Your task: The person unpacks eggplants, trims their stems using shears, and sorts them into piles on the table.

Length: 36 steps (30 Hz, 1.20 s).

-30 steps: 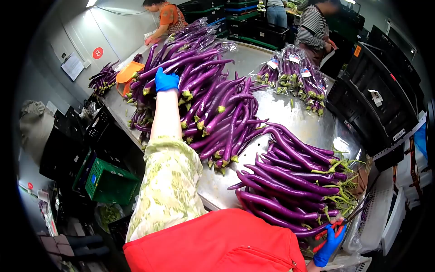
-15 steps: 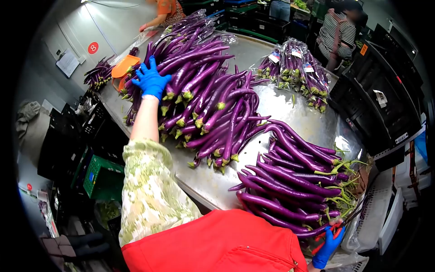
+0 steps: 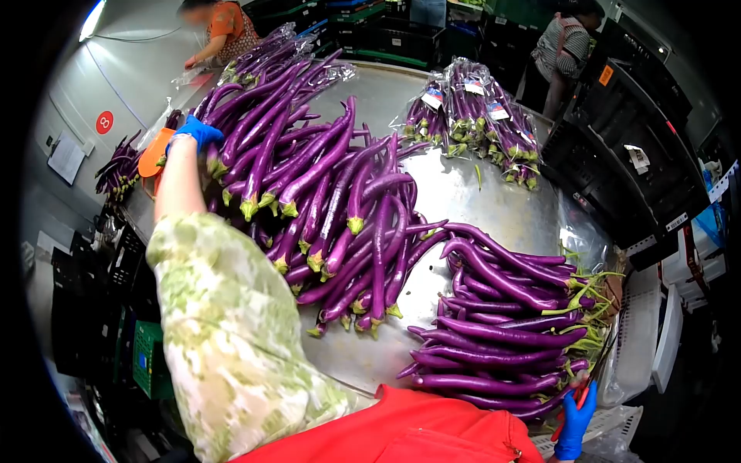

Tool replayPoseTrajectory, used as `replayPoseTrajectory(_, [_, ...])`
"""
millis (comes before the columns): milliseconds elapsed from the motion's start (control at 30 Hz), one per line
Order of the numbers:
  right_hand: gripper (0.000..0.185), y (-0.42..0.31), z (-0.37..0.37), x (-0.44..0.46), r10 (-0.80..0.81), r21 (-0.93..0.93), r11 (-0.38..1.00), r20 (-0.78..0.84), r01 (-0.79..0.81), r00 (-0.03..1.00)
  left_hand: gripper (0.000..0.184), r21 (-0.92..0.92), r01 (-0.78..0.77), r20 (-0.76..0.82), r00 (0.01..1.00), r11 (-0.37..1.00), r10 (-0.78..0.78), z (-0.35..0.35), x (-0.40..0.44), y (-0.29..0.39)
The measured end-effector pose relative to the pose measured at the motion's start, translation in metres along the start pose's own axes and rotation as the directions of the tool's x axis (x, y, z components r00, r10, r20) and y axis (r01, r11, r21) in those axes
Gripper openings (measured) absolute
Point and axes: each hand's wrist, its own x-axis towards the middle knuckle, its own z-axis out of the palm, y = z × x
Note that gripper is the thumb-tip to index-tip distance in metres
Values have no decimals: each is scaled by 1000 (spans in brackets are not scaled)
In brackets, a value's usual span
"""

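Long purple eggplants (image 3: pixel 332 170) lie heaped on the metal table (image 3: pixel 463 189). My left hand (image 3: pixel 197 133), in a blue glove, is at the heap's far left edge beside an orange scoop-like object (image 3: pixel 154 153); its fingers are mostly hidden. At the lower right, my gloved right hand (image 3: pixel 575 420) is closed round red-handled scissors (image 3: pixel 583 397), next to the stem ends of a second eggplant pile (image 3: pixel 502 339), laid roughly side by side.
Bagged eggplants with labels (image 3: pixel 475 116) lie at the back right. Black crates (image 3: pixel 629 147) stand at the right, and a green crate (image 3: pixel 150 359) at the lower left. One person (image 3: pixel 224 35) works at the back left, another (image 3: pixel 559 58) at the back right.
My left hand has moved further left over the heap, and eggplants there have shifted. The view has turned right. My right hand stays by the second pile with the scissors.
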Motion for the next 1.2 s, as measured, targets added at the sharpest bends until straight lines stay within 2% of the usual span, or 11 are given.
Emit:
replayPoseTrajectory(133, [60,-1,0,-4,39,54,998,48,-41,998,126,237,-197,66,980,951,187,-9,-73,-13])
replayPoseTrajectory(200, [60,5,-1,-3,50,5,999,21,-50,999,122,315,-127,112,989,941,96,-26,-93,-18])
replayPoseTrajectory(433, [65,4,2,1,29,-85,996,9,-28,1000,116,248,-158,-24,985,956,170,-20,12,-43])
replayPoseTrajectory(567, [65,19,4,-5,10,-123,992,-113,-24,994,86,317,-27,-240,965,948,108,9,83,-68])
replayPoseTrajectory(633, [56,-88,64,-25,21,-269,961,-125,-55,992,74,332,13,-187,981,943,52,28,119,-102])
replayPoseTrajectory(700, [62,-94,72,-26,107,-173,977,-123,-127,987,73,339,46,-66,998,940,-25,53,153,-145])
replayPoseTrajectory(867, [63,-108,94,-19,109,-291,947,-100,-133,989,79,40,40,116,992,998,-44,36,121,-140])
replayPoseTrajectory(1000, [66,-118,98,-22,157,-254,953,-51,-165,986,86,-31,-208,29,978,978,209,16,81,-114])
replayPoseTrajectory(1067, [66,-116,92,-23,148,-192,970,-25,-150,989,90,-341,-258,21,959,904,282,25,111,-136])
replayPoseTrajectory(1167, [65,-23,35,-5,28,-148,989,-12,-29,1000,77,-440,-480,-405,860,759,309,23,119,-143])
replayPoseTrajectory(1200, [65,13,13,0,-26,-142,990,-15,24,1000,65,-668,-558,-503,826,492,253,12,87,-126])
